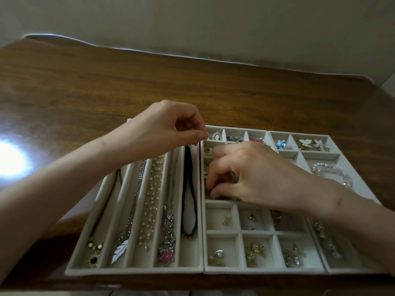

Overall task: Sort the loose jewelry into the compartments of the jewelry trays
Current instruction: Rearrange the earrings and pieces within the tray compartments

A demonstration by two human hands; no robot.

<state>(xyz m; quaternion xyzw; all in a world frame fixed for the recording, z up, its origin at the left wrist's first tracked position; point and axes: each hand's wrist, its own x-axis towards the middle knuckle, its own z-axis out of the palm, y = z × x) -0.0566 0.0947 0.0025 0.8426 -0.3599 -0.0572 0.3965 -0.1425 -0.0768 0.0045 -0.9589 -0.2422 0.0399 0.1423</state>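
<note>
The left tray [136, 269] is lying with its five long slots running away from the person, a necklace stretched along each. Over the far end of the rightmost slot the left hand [168, 124] is hovering with fingers curled and thumb and forefinger pressed together, and it seems to be pinching the far tip of the black cord [188, 189]. That cord is lying lengthwise in the slot, its loop trailing back toward the person, so any straightening looks like a pull along the slot, not across it. Just over the wall, in the middle tray [265, 270], the right hand [252, 174] is reaching down into a small compartment in the left column, fingers bent. I cannot tell whether it is gripping a piece there. It is sitting level with the cord's middle, but the left hand is the one already at the cord. Farther right, a clear bracelet [333, 174] is resting in the third tray.
</note>
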